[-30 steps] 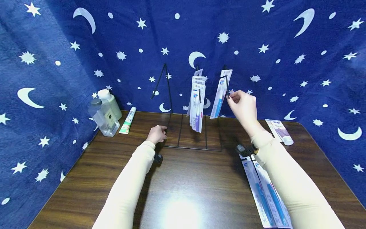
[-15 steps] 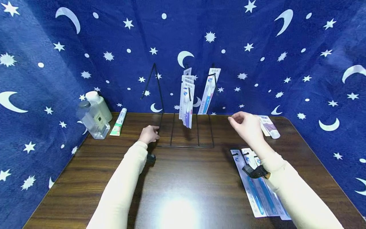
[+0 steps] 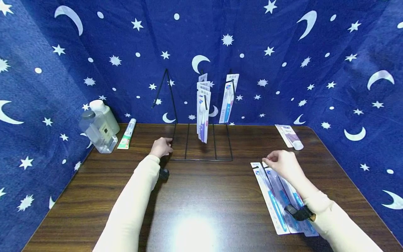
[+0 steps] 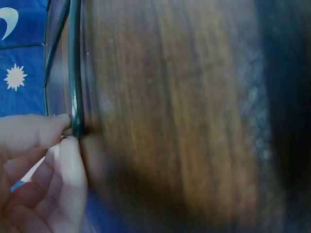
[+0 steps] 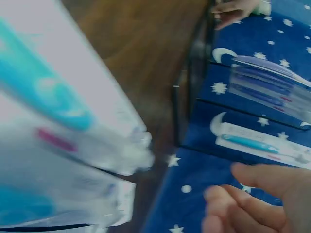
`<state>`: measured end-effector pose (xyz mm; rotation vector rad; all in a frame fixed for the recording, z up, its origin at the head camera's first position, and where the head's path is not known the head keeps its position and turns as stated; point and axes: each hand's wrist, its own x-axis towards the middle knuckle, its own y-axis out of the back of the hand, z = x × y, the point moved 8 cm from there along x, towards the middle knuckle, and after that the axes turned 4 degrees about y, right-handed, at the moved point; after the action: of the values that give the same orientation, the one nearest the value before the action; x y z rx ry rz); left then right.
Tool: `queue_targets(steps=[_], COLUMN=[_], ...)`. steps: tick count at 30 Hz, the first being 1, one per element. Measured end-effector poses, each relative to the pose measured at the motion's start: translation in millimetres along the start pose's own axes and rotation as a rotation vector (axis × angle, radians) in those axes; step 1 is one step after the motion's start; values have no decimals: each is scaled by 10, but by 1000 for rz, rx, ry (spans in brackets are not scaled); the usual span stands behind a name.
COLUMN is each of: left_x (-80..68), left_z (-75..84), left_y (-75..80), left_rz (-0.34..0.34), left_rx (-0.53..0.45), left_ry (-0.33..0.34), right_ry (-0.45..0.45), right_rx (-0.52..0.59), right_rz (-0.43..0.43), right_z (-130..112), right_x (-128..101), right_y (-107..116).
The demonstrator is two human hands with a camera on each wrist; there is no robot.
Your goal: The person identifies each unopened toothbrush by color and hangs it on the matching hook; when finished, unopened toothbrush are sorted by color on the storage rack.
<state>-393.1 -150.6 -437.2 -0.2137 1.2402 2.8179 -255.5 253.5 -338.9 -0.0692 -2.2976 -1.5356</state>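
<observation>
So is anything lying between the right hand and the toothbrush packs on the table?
Nothing visible. The right hand hovers right over the top ends of the toothbrush packs on the table; no object shows between them.

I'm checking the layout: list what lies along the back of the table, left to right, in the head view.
Clear bottle → green tube → wire rack → white tube.
</observation>
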Motion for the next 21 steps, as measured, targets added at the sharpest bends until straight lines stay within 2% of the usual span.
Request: queue_targets(steps=[5, 10, 18, 21], left_x=[25, 32, -15, -19], left_z=[-15, -19, -4, -8], left_y=[-15, -6, 2, 10], left_rz=[2, 13, 3, 6], left_rx=[5, 27, 14, 15], left_ry=[-9, -21, -14, -3], right_ry=[0, -12, 7, -14], right_rx=[-12, -16, -27, -42], right_rz=[-179, -276, -282, -294], right_z=[122, 180, 113, 110], right_x=[-137, -201, -201, -192], right_y=[-242, -416, -522, -554])
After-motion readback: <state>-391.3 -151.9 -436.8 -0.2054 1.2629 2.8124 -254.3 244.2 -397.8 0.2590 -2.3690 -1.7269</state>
